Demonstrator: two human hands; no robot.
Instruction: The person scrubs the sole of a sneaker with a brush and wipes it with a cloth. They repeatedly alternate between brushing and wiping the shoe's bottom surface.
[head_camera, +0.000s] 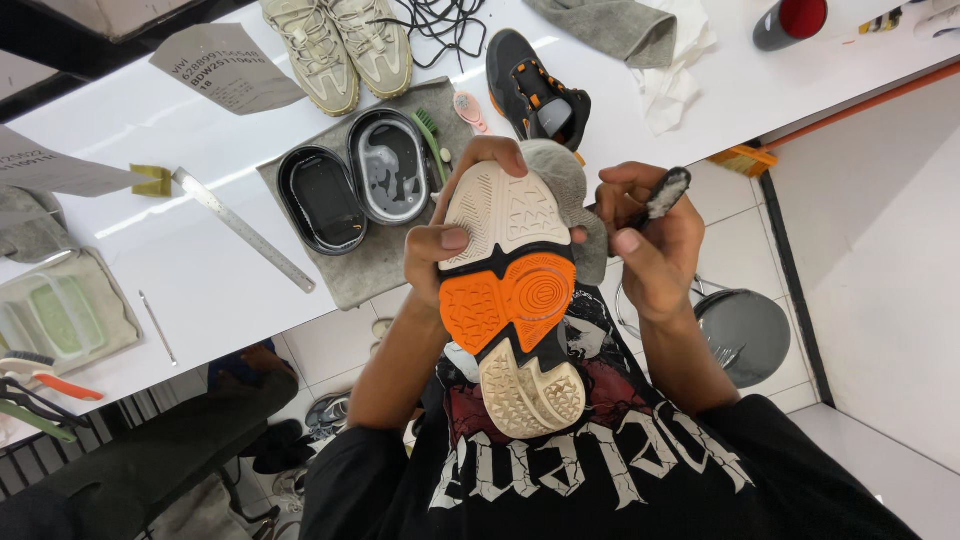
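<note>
Sneaker (512, 290), sole up, sits at the centre of the frame, clamped by the left hand (440, 255): fingers curl over the toe end and the thumb presses on the cream tread beside the orange midfoot patch. The right hand (655, 245), just right of the shoe, is closed around a small dark brush (668, 192) with whitish bristles, and its fingers also touch a grey cloth (570, 185) bunched behind the toe.

It looks light and fairly stiff through the rubber sole, with softer uppers; the grooved tread should give good grip, though it may be slick if wet. The waist by the orange patch seems the surest place to hold.

Further out, on the white table (200, 260) at upper left, lie two black trays (360, 180) on a grey mat, a metal ruler (245, 230), a beige pair of shoes (340, 45) and the matching black sneaker (535, 90).
</note>
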